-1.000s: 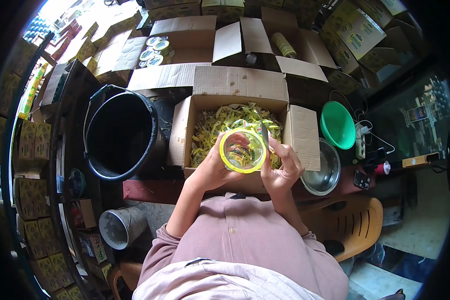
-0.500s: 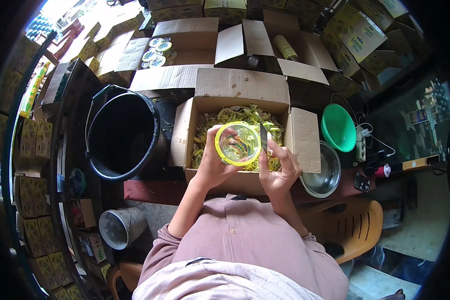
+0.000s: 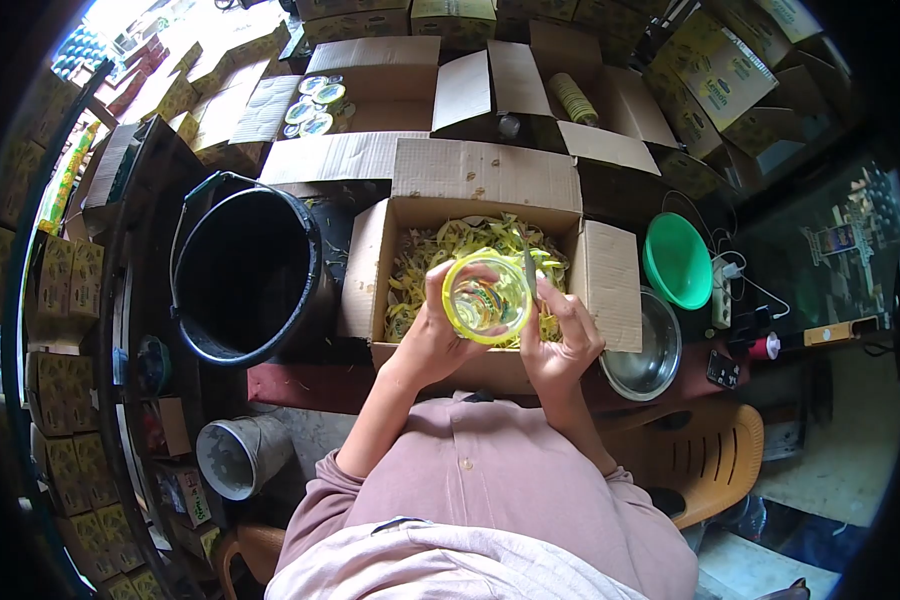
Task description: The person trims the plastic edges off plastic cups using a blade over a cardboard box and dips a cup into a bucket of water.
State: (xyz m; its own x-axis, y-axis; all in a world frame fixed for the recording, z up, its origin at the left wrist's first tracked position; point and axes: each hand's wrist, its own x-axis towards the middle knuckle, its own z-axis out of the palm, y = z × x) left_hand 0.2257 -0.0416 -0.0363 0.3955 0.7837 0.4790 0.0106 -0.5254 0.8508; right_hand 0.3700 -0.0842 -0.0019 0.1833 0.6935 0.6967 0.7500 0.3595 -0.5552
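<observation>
My left hand [image 3: 436,330] is wrapped round a clear plastic cup [image 3: 487,298] with a yellow rim, its open mouth tilted toward me. In my right hand [image 3: 562,340] is a knife [image 3: 528,262], blade up, held against the right side of the cup's rim. Both hands are over an open cardboard box [image 3: 610,270] filled with yellow-green strips [image 3: 425,250] that look like plastic trimmings. The knife's handle is hidden in my fingers.
A black bucket [image 3: 315,270] stands left of the box. To the right are a green basin [image 3: 678,260] and a metal bowl [image 3: 642,350]. Behind, one carton holds several lidded cups [image 3: 316,124], another a stack of yellow rings or cups [image 3: 573,98]. A plastic chair [image 3: 710,460] is at right.
The cup has moved slightly right and down in my left hand and turned a little. The knife blade now leans closer along the rim.
</observation>
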